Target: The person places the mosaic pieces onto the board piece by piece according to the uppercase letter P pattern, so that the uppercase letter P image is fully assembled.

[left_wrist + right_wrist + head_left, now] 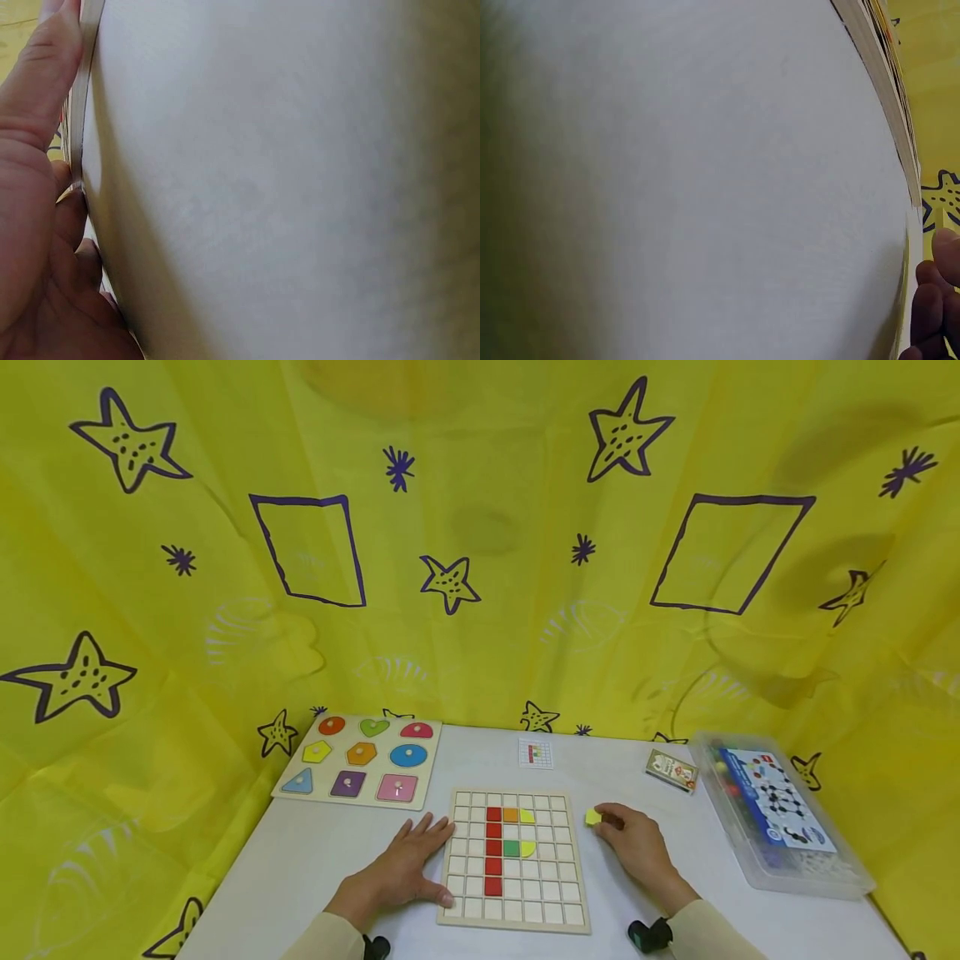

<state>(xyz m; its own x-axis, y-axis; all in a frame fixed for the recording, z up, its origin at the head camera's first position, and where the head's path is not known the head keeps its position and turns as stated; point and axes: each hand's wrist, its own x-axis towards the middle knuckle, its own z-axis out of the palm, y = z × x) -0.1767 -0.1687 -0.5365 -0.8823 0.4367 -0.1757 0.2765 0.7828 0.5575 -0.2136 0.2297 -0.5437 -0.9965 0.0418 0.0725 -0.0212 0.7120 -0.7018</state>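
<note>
A wooden grid board [551, 917] lies on the white table. In its cells sit a column of several red square tiles [493, 832], an orange tile [511, 815], a green tile [512, 848] and two yellow tiles [528, 849], the lower one rounded on its right side. My left hand [408, 864] is spread at the board's left edge, thumb [45, 67] resting on the rim. Just right of the board, my right hand [637, 847] pinches a small yellow tile [592, 817] between thumb and fingers. In the right wrist view only the fingertips [946, 251] show.
A shape puzzle board [337, 789] with knobbed pieces lies at the back left. Behind the grid board is a small printed pattern card [536, 753]. A small box [671, 770] and a clear plastic case [795, 881] stand on the right. A yellow curtain [487, 635] hangs behind the table.
</note>
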